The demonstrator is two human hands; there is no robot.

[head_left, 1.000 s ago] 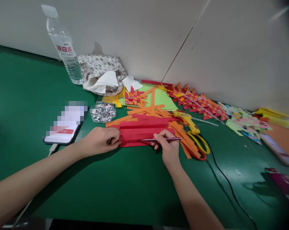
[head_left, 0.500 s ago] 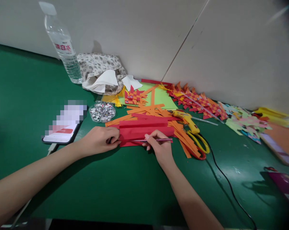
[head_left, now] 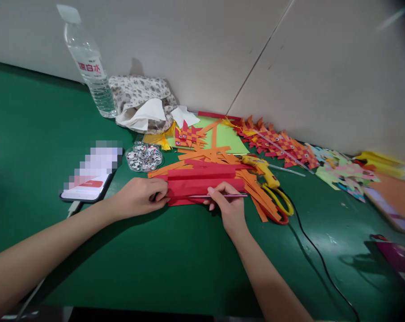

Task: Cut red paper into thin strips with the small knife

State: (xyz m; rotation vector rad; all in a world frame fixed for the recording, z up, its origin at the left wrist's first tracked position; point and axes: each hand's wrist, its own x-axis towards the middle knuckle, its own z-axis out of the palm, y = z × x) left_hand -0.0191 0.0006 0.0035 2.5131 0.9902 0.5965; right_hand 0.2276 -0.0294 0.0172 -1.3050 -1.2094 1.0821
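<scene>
A folded sheet of red paper (head_left: pixel 192 188) lies in front of me on the green table. My left hand (head_left: pixel 147 195) is closed at its left end, fingers curled down and gripping the paper's edge. In my right hand (head_left: pixel 227 203) is a slim, straight, shiny tool (head_left: pixel 237 195), pinched between thumb and fingers. It lies lengthwise along the paper near the lower fold, its left part against the red layers; its kind I cannot make out. Beneath and behind the paper spread many orange paper strips (head_left: pixel 261 203).
Behind stand a water bottle (head_left: pixel 91 67) and a tissue pouch (head_left: pixel 143 89). A phone (head_left: pixel 93 174) and a clear case of googly eyes (head_left: pixel 144 156) lie left. At right are scissors (head_left: pixel 287 208), a yellow glue gun (head_left: pixel 267 172), its black cord (head_left: pixel 318 250) and woven paper fish (head_left: pixel 283 143).
My right hand has slid slightly to the right along the red paper, taking the slim tool with it. The left hand stays on the paper's left end.
</scene>
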